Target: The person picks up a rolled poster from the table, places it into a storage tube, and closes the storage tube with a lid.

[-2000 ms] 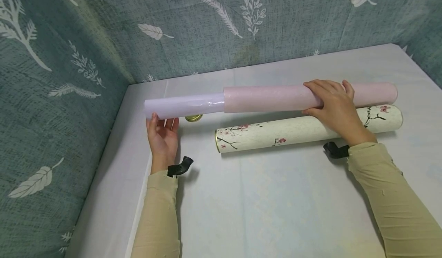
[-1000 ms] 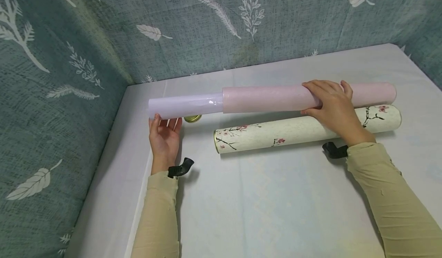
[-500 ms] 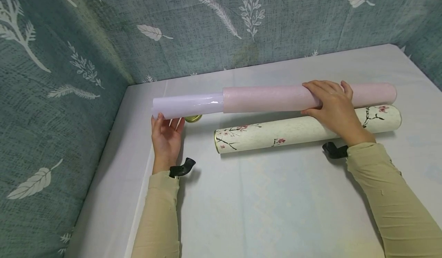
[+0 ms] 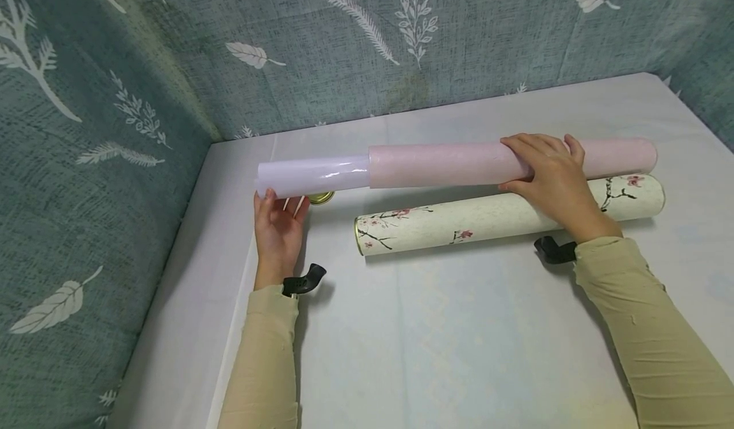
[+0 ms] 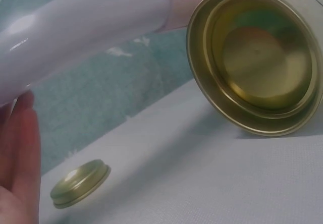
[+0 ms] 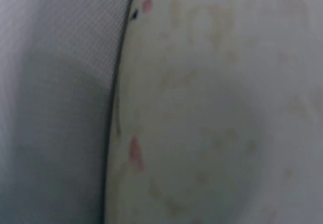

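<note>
My left hand [image 4: 280,238] holds the left end of a glossy white paper roll [image 4: 315,175] from below, thumb at its lower front edge. In the left wrist view, the fingers [image 5: 22,148] touch the roll's underside. The roll's other end is hidden inside a pink tube [image 4: 436,164]. My right hand [image 4: 553,174] grips this tube from above, right of its middle. Just in front lies a cream tube [image 4: 436,224] with a plum blossom pattern, partly covered by the right hand and wrist. Its gold-rimmed left end [image 5: 257,62] is uncapped, showing a gold interior.
A round gold lid [image 5: 81,182] lies on the white-covered table [image 4: 459,340] behind the left hand, partly hidden by the white roll in the head view. Teal leaf-patterned fabric [image 4: 344,46] hangs behind and at the left. Each wrist carries a black camera mount [image 4: 305,280].
The white roll has slid to the right, deeper into the pink tube, so less of it sticks out. My left hand has moved right with it; the right hand keeps its grip.
</note>
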{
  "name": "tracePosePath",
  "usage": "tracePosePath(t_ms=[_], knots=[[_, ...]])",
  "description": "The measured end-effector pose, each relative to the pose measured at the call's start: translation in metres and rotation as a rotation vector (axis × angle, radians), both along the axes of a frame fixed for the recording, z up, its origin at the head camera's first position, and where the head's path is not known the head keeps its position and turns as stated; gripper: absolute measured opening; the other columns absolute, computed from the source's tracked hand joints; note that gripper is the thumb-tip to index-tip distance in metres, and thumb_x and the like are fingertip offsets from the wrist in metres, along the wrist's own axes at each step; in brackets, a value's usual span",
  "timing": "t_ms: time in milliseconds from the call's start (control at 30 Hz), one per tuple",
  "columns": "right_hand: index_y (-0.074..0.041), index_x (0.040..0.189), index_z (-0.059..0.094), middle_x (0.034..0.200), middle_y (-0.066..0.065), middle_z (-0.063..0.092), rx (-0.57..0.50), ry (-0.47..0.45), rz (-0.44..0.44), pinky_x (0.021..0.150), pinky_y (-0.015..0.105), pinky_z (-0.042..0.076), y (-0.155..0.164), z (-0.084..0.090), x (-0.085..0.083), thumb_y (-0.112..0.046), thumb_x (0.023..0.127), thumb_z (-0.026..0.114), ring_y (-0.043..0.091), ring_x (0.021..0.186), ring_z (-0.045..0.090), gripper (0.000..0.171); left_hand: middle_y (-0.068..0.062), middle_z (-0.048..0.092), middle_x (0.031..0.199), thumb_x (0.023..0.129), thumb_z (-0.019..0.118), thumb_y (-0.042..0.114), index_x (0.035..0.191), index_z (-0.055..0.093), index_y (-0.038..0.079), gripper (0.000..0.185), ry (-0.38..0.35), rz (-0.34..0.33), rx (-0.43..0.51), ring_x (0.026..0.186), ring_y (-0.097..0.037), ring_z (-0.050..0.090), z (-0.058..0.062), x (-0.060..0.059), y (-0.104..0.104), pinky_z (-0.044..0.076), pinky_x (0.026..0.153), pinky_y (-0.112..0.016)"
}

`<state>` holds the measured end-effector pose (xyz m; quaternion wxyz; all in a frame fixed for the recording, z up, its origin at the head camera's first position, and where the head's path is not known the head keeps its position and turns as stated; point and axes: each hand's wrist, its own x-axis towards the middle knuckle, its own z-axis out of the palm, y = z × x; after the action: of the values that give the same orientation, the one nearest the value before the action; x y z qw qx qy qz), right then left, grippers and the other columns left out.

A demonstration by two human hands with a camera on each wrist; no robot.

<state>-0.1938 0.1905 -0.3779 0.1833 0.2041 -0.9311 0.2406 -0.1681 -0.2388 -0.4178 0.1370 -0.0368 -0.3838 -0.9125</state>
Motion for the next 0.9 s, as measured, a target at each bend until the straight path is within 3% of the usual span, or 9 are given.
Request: tracePosePath(t_ms=[633, 900], knots=[[-0.02, 0.129, 0.048, 0.127, 0.003, 0.049, 0.0, -0.006, 0.006, 0.101, 0.051, 0.0, -0.0001, 0.0005, 0.0004, -0.026, 0.067, 0.078, 0.027, 0.119, 0.037, 0.069, -0.013, 0.048, 0.12, 0.089, 0.053, 0.016, 0.12, 0.043, 0.017, 0.032, 0.034, -0.059, 0.025, 0.104, -0.03, 0.053, 0.0016, 0.0002, 0.0032, 0.044, 0.086, -0.04], [-0.019, 0.129, 0.047, 0.127, 0.003, 0.048, 0.004, -0.014, 0.006, 0.102, 0.05, -0.001, 0.0002, 0.0005, 0.0006, -0.026, 0.067, 0.077, 0.028, 0.119, 0.036, 0.069, -0.014, 0.047, 0.123, 0.087, 0.055, 0.02, 0.122, 0.041, 0.017, 0.038, 0.026, -0.06, -0.003, 0.108, -0.032, 0.051, 0.0015, 0.0008, 0.0025, 0.042, 0.088, -0.041]])
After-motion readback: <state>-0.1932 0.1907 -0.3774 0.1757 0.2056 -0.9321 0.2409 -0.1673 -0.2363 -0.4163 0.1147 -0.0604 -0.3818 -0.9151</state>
